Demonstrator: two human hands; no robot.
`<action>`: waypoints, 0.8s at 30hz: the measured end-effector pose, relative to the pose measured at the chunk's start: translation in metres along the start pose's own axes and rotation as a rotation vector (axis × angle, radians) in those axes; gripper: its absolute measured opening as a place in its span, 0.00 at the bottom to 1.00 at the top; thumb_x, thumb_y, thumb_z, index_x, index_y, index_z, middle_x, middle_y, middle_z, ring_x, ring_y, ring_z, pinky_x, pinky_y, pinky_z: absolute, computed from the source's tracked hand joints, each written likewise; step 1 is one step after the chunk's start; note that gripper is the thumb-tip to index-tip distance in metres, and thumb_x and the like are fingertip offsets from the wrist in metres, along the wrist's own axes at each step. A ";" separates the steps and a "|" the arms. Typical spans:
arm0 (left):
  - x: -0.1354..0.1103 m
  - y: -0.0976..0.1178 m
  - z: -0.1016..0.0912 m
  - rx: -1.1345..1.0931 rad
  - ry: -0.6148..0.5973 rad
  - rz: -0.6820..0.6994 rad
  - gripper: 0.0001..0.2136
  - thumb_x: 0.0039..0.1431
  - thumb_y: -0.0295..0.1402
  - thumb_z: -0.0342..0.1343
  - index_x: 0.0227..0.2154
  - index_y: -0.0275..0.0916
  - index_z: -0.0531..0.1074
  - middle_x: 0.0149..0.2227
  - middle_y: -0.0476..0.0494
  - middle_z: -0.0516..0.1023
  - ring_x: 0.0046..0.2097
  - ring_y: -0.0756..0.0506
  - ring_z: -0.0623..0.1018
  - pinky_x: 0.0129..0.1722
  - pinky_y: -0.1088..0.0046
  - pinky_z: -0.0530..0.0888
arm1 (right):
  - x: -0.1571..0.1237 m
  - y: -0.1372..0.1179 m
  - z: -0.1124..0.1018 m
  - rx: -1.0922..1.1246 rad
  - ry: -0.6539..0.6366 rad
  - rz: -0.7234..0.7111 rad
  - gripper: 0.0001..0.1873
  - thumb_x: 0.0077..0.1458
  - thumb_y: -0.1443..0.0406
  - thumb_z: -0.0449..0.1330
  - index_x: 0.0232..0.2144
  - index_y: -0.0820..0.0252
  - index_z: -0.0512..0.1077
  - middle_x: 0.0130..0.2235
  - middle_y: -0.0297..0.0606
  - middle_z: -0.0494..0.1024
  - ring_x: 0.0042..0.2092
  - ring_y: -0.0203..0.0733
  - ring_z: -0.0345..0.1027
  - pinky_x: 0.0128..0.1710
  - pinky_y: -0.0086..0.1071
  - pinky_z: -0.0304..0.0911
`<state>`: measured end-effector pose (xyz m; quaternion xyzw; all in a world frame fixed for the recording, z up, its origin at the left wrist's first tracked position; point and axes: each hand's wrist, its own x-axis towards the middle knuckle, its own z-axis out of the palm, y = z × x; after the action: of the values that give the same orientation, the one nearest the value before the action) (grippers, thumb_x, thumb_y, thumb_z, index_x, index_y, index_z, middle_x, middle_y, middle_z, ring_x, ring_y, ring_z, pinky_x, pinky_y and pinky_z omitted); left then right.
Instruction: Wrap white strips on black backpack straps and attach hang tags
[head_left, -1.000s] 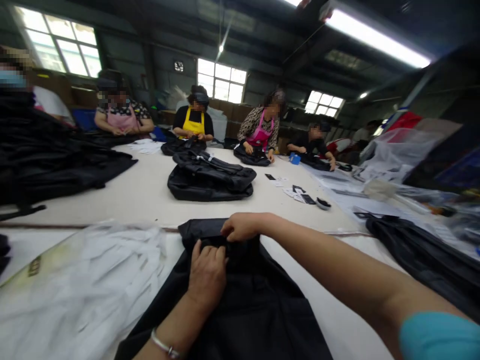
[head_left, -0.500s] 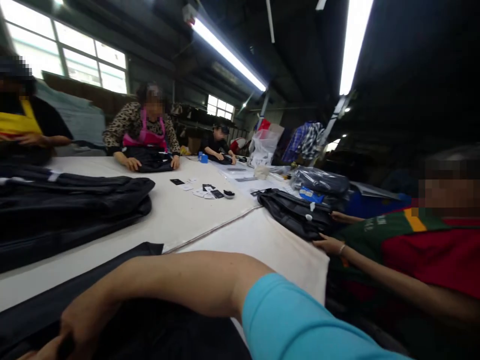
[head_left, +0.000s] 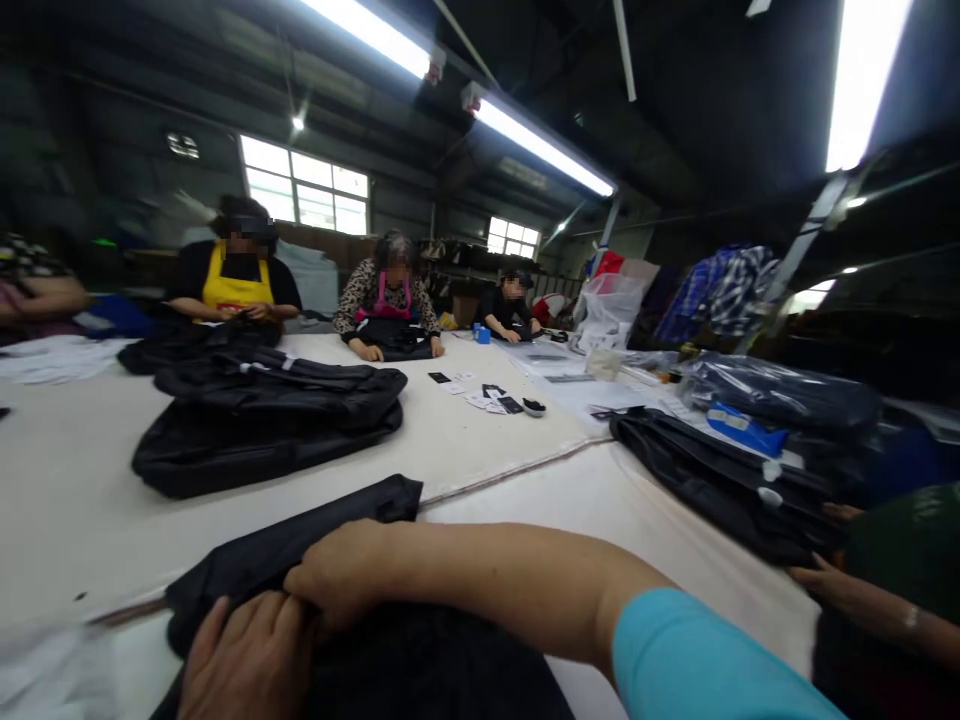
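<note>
Garment (head_left: 300, 545) back in view (left hand (head_left: 244, 660) atop)

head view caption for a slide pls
Left hand rests on, right hand grips a black garment on the white table; black garment pile beyond.

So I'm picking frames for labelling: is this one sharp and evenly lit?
In the head view the ceiling tubes blow out to white, the left edge smears with blur, the lens bows the table, and the black garment under the left hand and right hand shows almost no detail.
</note>
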<state>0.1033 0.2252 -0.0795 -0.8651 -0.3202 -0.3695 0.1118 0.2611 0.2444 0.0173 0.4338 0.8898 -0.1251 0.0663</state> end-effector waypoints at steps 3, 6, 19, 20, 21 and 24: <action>-0.001 0.006 -0.006 0.070 0.002 0.030 0.09 0.59 0.28 0.46 0.31 0.41 0.71 0.29 0.45 0.75 0.36 0.42 0.74 0.56 0.52 0.61 | 0.007 0.002 0.002 0.101 -0.102 -0.028 0.14 0.34 0.59 0.71 0.23 0.56 0.73 0.30 0.35 0.80 0.35 0.45 0.76 0.30 0.32 0.69; -0.002 0.007 -0.007 0.099 0.067 0.043 0.09 0.61 0.30 0.48 0.40 0.39 0.72 0.33 0.43 0.76 0.41 0.42 0.75 0.57 0.54 0.60 | 0.021 0.010 0.000 0.144 -0.230 0.007 0.18 0.29 0.57 0.73 0.24 0.57 0.73 0.29 0.34 0.79 0.36 0.46 0.76 0.33 0.33 0.69; 0.002 0.021 -0.016 0.056 -0.116 -0.156 0.10 0.64 0.33 0.49 0.42 0.37 0.73 0.35 0.42 0.76 0.45 0.41 0.74 0.60 0.55 0.58 | 0.016 0.017 0.007 0.213 -0.327 0.127 0.24 0.33 0.52 0.72 0.32 0.60 0.79 0.29 0.34 0.79 0.32 0.41 0.73 0.32 0.29 0.63; 0.003 0.020 -0.014 0.054 -0.122 -0.167 0.10 0.64 0.34 0.50 0.42 0.37 0.73 0.35 0.42 0.76 0.45 0.42 0.74 0.60 0.55 0.58 | 0.014 0.018 0.004 0.207 -0.336 0.120 0.26 0.35 0.51 0.71 0.36 0.59 0.79 0.32 0.35 0.80 0.34 0.42 0.73 0.33 0.29 0.63; 0.004 0.019 -0.013 0.055 -0.120 -0.175 0.10 0.63 0.34 0.50 0.41 0.37 0.73 0.34 0.43 0.76 0.44 0.42 0.74 0.60 0.55 0.59 | 0.012 0.019 0.002 0.188 -0.327 0.110 0.28 0.36 0.50 0.70 0.40 0.59 0.78 0.36 0.36 0.80 0.37 0.43 0.74 0.34 0.29 0.63; 0.003 0.018 -0.011 0.066 -0.091 -0.181 0.09 0.63 0.35 0.51 0.39 0.38 0.74 0.34 0.43 0.76 0.44 0.42 0.74 0.60 0.55 0.60 | -0.001 0.020 -0.008 0.062 -0.212 0.055 0.31 0.44 0.51 0.66 0.49 0.59 0.74 0.44 0.42 0.80 0.44 0.48 0.73 0.38 0.31 0.64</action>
<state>0.1102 0.2085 -0.0690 -0.8443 -0.4138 -0.3279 0.0917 0.2777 0.2578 0.0214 0.4442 0.8612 -0.1959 0.1500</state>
